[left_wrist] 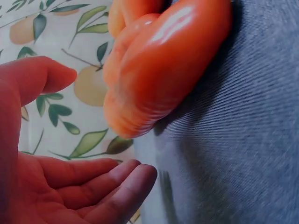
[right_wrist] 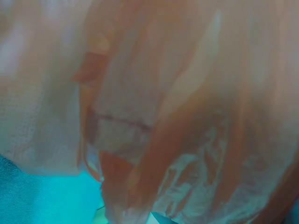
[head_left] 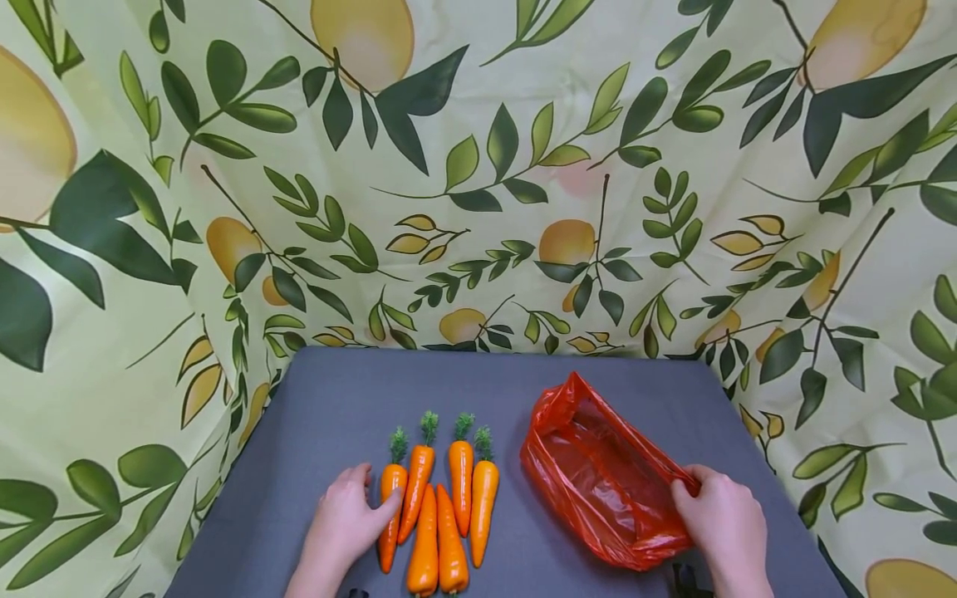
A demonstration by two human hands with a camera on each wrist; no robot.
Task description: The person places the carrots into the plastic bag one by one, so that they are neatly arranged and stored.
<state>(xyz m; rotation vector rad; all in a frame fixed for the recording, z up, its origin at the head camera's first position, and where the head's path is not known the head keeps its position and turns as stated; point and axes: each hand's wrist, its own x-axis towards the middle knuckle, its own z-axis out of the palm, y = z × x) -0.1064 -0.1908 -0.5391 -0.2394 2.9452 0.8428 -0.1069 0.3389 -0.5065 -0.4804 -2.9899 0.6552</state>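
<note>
Several orange toy carrots (head_left: 441, 507) with green tops lie side by side on the grey table (head_left: 329, 415). My left hand (head_left: 374, 500) rests beside them, its thumb touching the leftmost carrot (head_left: 392, 486). In the left wrist view that hand (left_wrist: 103, 123) is open, fingers relaxed, just short of a carrot's blunt tip (left_wrist: 163, 65). A red plastic bag (head_left: 598, 473) lies open-mouthed to the right. My right hand (head_left: 691, 490) grips its near right rim. Translucent red bag film (right_wrist: 177, 116) fills the right wrist view and hides the fingers.
A cloth backdrop printed with leaves and lemons (head_left: 478, 183) rises behind and on both sides of the table. Bare grey tabletop lies behind the carrots and between them and the bag.
</note>
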